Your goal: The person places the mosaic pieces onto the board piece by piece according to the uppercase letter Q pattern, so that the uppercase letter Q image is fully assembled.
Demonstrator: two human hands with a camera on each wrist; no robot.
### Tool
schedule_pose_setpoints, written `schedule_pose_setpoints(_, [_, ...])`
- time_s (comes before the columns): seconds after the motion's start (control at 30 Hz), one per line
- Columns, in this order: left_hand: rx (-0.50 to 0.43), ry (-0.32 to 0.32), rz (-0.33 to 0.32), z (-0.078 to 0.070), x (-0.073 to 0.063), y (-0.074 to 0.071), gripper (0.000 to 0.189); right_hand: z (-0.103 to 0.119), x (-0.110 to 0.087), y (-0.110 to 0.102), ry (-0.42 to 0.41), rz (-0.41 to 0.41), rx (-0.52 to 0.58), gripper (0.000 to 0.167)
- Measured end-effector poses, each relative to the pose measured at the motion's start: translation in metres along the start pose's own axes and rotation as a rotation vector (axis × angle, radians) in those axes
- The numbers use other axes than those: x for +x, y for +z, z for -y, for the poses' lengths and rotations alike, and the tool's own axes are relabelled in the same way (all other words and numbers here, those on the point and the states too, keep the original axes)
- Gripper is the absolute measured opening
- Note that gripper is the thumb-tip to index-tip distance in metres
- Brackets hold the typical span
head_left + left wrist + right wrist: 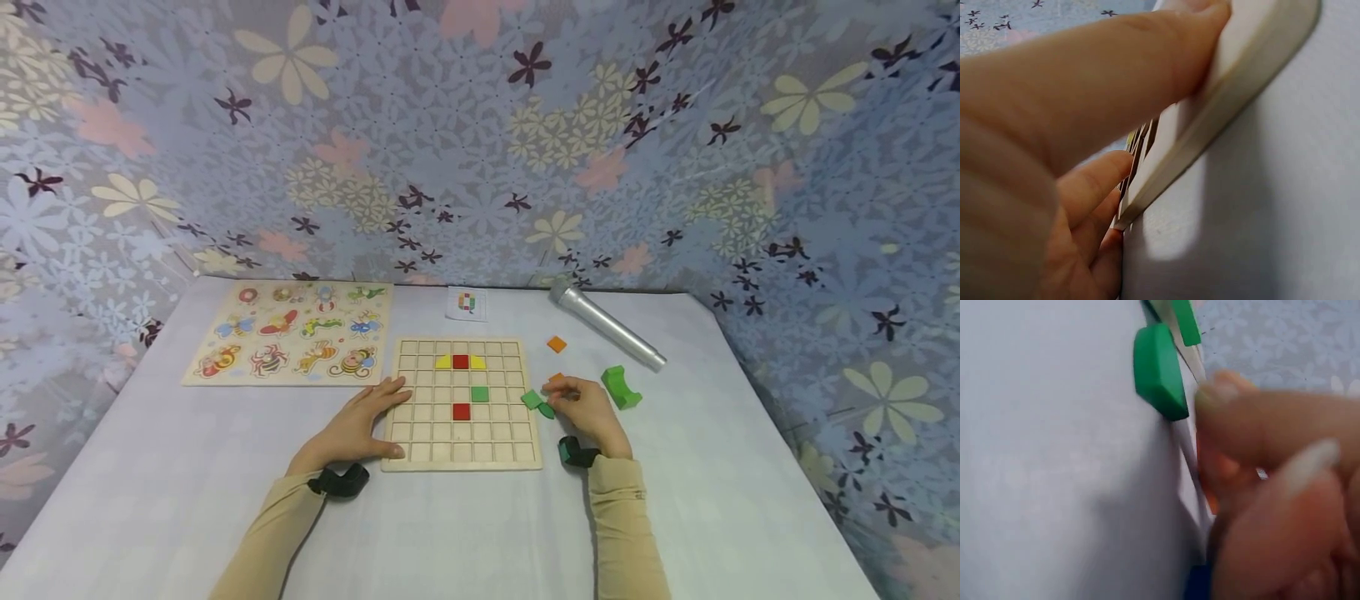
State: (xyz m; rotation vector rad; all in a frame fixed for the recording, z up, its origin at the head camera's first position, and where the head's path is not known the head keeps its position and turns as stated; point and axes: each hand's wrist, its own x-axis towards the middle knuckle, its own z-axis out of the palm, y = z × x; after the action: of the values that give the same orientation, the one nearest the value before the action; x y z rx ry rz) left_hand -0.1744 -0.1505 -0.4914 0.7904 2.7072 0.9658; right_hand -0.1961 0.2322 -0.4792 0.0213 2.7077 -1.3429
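Note:
My left hand point(358, 427) rests at the left side of a wooden grid board point(442, 450), fingers spread and touching its edge. In the left wrist view the thumb point(1141, 59) lies on the board's corner. On the board sit two red squares point(461, 412), a green square point(480, 394) and two yellow pieces point(444, 362). My right hand point(588, 408) is just off the board's right side, fingers loosely bent. A dark green curved piece point(1159, 372) lies by its fingertips, beside a light green square point(532, 400) at the board's edge. Nothing shows between its fingers.
Orange squares point(557, 344) lie right of the board. Further right are a green arch block point(621, 388) and a silver microphone point(607, 325). A picture card point(467, 304) and an insect puzzle board point(292, 333) lie toward the back. A blue object point(1198, 584) shows below the right hand.

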Motion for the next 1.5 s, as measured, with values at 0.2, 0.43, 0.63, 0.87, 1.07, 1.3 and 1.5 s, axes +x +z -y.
schedule_pose_setpoints(0.2, [0.002,-0.008,0.001,-0.001,-0.001,-0.002,0.089,0.002,0.002,0.003,0.055,-0.038,0.098,0.028])
schedule_pose_setpoints(0.43, [0.007,0.0,-0.008,0.001,0.0,-0.003,0.088,0.018,0.007,0.019,-0.027,0.031,-0.051,0.045])
schedule_pose_setpoints(0.63, [0.005,-0.006,-0.004,0.003,-0.001,-0.003,0.088,0.026,0.008,0.025,-0.094,0.072,-0.126,0.039])
schedule_pose_setpoints(0.87, [0.004,-0.01,0.017,0.005,0.002,0.0,0.088,0.03,0.016,0.026,-0.069,0.164,-0.083,0.032])
schedule_pose_setpoints(1.07, [0.002,0.003,0.025,0.004,0.003,0.003,0.09,0.033,0.028,0.022,0.028,0.086,-0.013,0.024])
schedule_pose_setpoints(1.3, [0.006,-0.009,0.004,0.004,0.001,-0.002,0.089,0.057,0.038,0.036,0.025,0.021,0.176,0.021])
schedule_pose_setpoints(1.5, [0.013,-0.005,0.007,0.003,0.002,-0.001,0.09,0.067,0.046,0.065,-0.028,0.024,0.039,0.012])
